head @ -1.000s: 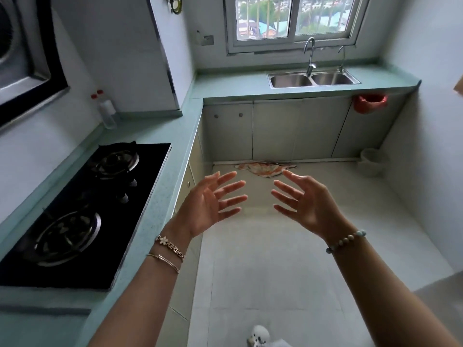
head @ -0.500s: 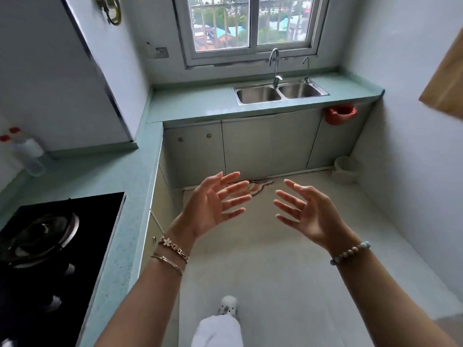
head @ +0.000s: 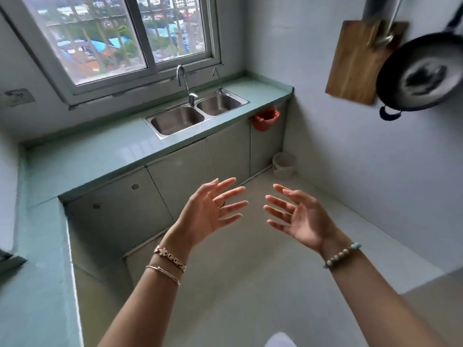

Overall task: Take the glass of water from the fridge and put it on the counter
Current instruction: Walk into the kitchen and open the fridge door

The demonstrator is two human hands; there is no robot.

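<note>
My left hand [head: 209, 212] and my right hand [head: 299, 216] are raised in front of me over the kitchen floor, palms facing each other, fingers spread, holding nothing. The pale green counter [head: 95, 156] runs along the far wall under the window and turns down the left side. Neither a fridge nor a glass of water is in view.
A steel double sink [head: 195, 113] with a tap is set in the counter. A red bag [head: 265, 118] hangs at the counter's right end above a small bin [head: 284, 164]. A wooden board [head: 355, 63] and a dark pan [head: 421, 73] hang on the right wall.
The view has swung to the right: the stove has left the frame on the left, and the board and pan on the right wall have appeared. Both hands stay open and apart.
</note>
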